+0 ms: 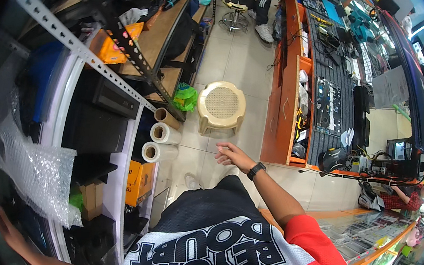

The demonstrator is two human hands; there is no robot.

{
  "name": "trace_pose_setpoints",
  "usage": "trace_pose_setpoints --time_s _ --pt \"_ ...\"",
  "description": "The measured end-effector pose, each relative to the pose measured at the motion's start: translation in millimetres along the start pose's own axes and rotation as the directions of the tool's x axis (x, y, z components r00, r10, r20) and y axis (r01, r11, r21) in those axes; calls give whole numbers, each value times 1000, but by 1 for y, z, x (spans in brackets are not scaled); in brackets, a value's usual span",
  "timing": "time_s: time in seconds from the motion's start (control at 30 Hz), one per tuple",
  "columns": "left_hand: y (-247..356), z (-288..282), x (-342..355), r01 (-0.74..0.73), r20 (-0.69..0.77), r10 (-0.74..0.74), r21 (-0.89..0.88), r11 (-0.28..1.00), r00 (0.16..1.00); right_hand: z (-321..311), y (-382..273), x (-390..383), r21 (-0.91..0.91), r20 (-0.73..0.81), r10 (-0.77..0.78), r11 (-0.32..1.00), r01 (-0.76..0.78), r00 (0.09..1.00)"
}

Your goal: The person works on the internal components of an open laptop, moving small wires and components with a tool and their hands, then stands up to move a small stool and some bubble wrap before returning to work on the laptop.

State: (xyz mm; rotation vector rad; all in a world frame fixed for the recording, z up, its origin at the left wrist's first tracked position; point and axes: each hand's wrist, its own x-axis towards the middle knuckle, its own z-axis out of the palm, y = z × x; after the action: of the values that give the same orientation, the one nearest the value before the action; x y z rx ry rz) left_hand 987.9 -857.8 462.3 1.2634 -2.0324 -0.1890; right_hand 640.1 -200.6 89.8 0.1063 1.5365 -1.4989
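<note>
My right hand (235, 157) is stretched out over the tiled floor, fingers apart and holding nothing, with a dark watch on its wrist. Just beyond it stands a cream plastic stool (222, 102) with a woven-pattern seat. At the dim lower left edge, my left hand (10, 230) reaches out beside the shelving, its fingers extended and nothing visible in it. A sheet of clear bubble wrap (40, 175) hangs over the shelf closest to that hand.
Upright rolls (165, 133) and an orange box (139, 183) line the left shelf. An orange workbench (283, 93) bounds the aisle's right, with a laptop board (328, 105) on its mat. Another person (265, 12) is at the far end near a round stool (235, 16).
</note>
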Motion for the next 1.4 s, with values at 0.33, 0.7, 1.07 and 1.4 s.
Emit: trace_pose_setpoints --time_s 0.33,0.7,1.07,1.4 --pt "227 160 -254 -324 455 551 -486 812 699 -96 69 66 -78 -72 125 988 -130 990" --pt "254 481 -352 -160 881 473 -471 868 -24 -150 134 120 -145 -392 39 984 -103 919" --pt "218 753 -404 -302 923 142 -258 918 -358 -109 162 128 177 -502 334 942 -283 798" --pt "213 882 -489 347 985 136 -93 933 -103 -199 117 342 -450 -674 -224 881 -151 704"
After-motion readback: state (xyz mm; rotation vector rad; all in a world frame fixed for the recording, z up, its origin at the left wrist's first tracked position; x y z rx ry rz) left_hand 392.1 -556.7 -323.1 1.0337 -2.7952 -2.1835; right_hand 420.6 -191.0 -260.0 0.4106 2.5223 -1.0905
